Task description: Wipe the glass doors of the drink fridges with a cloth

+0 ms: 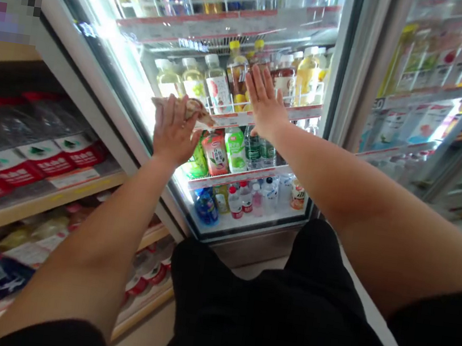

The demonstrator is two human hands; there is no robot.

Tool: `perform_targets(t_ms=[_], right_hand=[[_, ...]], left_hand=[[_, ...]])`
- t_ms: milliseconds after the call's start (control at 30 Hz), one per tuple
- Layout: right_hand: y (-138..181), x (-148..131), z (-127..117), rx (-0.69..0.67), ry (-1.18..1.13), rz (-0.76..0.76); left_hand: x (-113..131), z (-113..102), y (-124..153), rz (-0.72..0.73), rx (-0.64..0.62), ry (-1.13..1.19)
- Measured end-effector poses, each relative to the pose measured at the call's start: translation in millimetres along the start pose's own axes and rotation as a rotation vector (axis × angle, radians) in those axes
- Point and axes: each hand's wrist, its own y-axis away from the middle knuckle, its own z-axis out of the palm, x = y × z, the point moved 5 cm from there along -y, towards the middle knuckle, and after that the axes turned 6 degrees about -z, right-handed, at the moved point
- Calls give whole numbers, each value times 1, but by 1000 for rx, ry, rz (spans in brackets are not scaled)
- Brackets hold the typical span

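My left hand [173, 130] grips a crumpled brownish cloth [194, 109] and presses it against the glass door [151, 64] of a drinks fridge. My right hand [264, 102] lies flat on the same glass a little to the right, fingers spread, holding nothing. Behind the glass stand rows of bottles [234, 149] on wire shelves with red price strips. My black-clad knee [266, 292] fills the lower middle of the view.
A wooden shelf unit [38, 200] with packaged goods stands to the left. A second fridge door [435, 93] with cartons is on the right. The metal door frame [348, 69] separates the two. Pale floor shows below.
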Motion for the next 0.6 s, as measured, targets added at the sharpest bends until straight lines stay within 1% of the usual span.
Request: perform_targets(t_ms=[67, 133, 200, 267, 400, 433, 467, 533, 600], right_hand=[[-1, 0, 0, 0, -11, 0], [-1, -1, 0, -4, -14, 0], [0, -1, 0, -11, -6, 5], [0, -1, 1, -8, -1, -1], [0, 0, 1, 12, -6, -9], [0, 0, 1, 14, -7, -4], [0, 0, 0, 15, -8, 0], [0, -2, 0, 23, -15, 1], [1, -3, -1, 33, -29, -8]], left_hand=[[8, 6, 11, 8, -30, 0], [20, 19, 30, 55, -118, 9], [28, 29, 40, 97, -188, 13], [28, 27, 33, 85, -179, 3], [19, 4, -8, -28, -72, -40], [19, 0, -15, -57, -53, -42], [19, -2, -18, -80, -44, -40], [24, -1, -14, -88, -63, -27], [29, 4, -6, -42, -111, -14]])
